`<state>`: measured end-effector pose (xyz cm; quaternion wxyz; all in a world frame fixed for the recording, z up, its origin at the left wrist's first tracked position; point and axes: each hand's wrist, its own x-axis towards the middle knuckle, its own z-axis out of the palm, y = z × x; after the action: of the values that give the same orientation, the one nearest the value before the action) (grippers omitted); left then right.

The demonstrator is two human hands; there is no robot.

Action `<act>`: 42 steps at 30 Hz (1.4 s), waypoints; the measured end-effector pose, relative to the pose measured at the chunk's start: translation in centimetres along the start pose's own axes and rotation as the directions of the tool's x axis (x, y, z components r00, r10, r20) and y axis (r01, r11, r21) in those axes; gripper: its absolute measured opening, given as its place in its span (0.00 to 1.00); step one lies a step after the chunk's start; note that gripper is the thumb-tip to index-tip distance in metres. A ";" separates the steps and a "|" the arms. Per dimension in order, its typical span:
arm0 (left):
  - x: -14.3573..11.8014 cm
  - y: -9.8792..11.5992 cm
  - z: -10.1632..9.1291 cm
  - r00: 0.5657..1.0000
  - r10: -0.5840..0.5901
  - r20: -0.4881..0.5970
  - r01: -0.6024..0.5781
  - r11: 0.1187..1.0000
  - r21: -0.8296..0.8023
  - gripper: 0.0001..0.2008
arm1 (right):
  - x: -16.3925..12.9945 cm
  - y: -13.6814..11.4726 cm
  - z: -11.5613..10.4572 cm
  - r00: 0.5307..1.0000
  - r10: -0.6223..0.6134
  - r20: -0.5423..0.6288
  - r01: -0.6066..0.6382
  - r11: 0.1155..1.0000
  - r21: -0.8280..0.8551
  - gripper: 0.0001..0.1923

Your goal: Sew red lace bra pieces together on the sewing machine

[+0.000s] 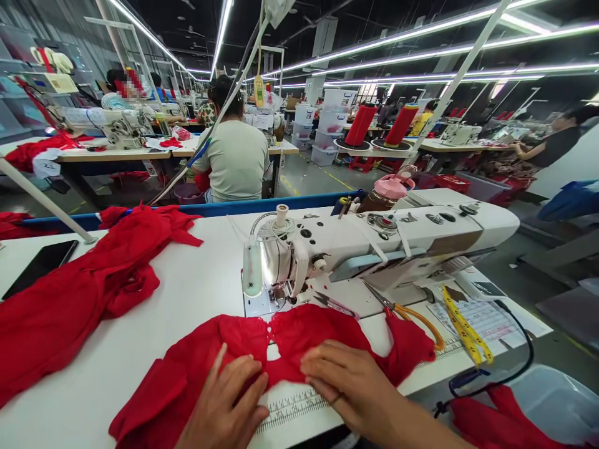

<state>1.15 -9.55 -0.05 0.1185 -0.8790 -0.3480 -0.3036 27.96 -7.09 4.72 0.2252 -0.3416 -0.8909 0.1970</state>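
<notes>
A red garment [318, 324] with lacy edging and a small gap at its middle lies spread before the sewing machine [365, 240]. My left hand [231, 396] rests on its left part, fingers apart and laid on the cloth. My right hand [349, 380] has its fingers together at the lower edge of the right part, the thumb below, closed on the cloth. Just beyond the garment are the presser foot and needle area [279, 296]. Thread snips [334, 304] and orange-handled scissors [407, 312] lie by the machine bed.
More red fabric [79, 299] is heaped on the left, beside a black phone [42, 265]. A yellow tape measure [463, 324] lies over papers at right. A pink-lidded jar [390, 190] stands behind the machine. Ahead sits a co-worker [238, 153], back turned.
</notes>
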 end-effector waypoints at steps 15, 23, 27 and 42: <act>-2.1 -1.5 2.0 0.889 -0.354 0.290 0.318 0.934 0.164 0.37 | 2.2 1.7 2.6 0.953 0.244 0.180 -0.211 0.960 -0.183 0.33; -1.8 -2.0 1.4 0.861 -0.357 0.363 0.320 0.934 0.161 0.38 | 2.2 1.7 3.4 0.935 0.295 0.196 -0.262 0.949 -0.177 0.34; -1.9 -2.0 1.5 0.870 -0.350 0.348 0.310 0.936 0.167 0.39 | 2.0 1.8 3.5 0.942 0.285 0.178 -0.256 0.952 -0.168 0.34; -1.7 -1.7 1.4 0.908 -0.314 0.278 0.260 0.941 0.216 0.37 | 5.7 0.6 4.0 0.997 0.010 0.071 -0.001 0.993 -0.120 0.08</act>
<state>-0.39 -8.66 -2.23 0.0928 -0.8409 -0.5130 -0.1451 22.35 -3.49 2.60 0.1720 -0.3497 -0.9077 0.1558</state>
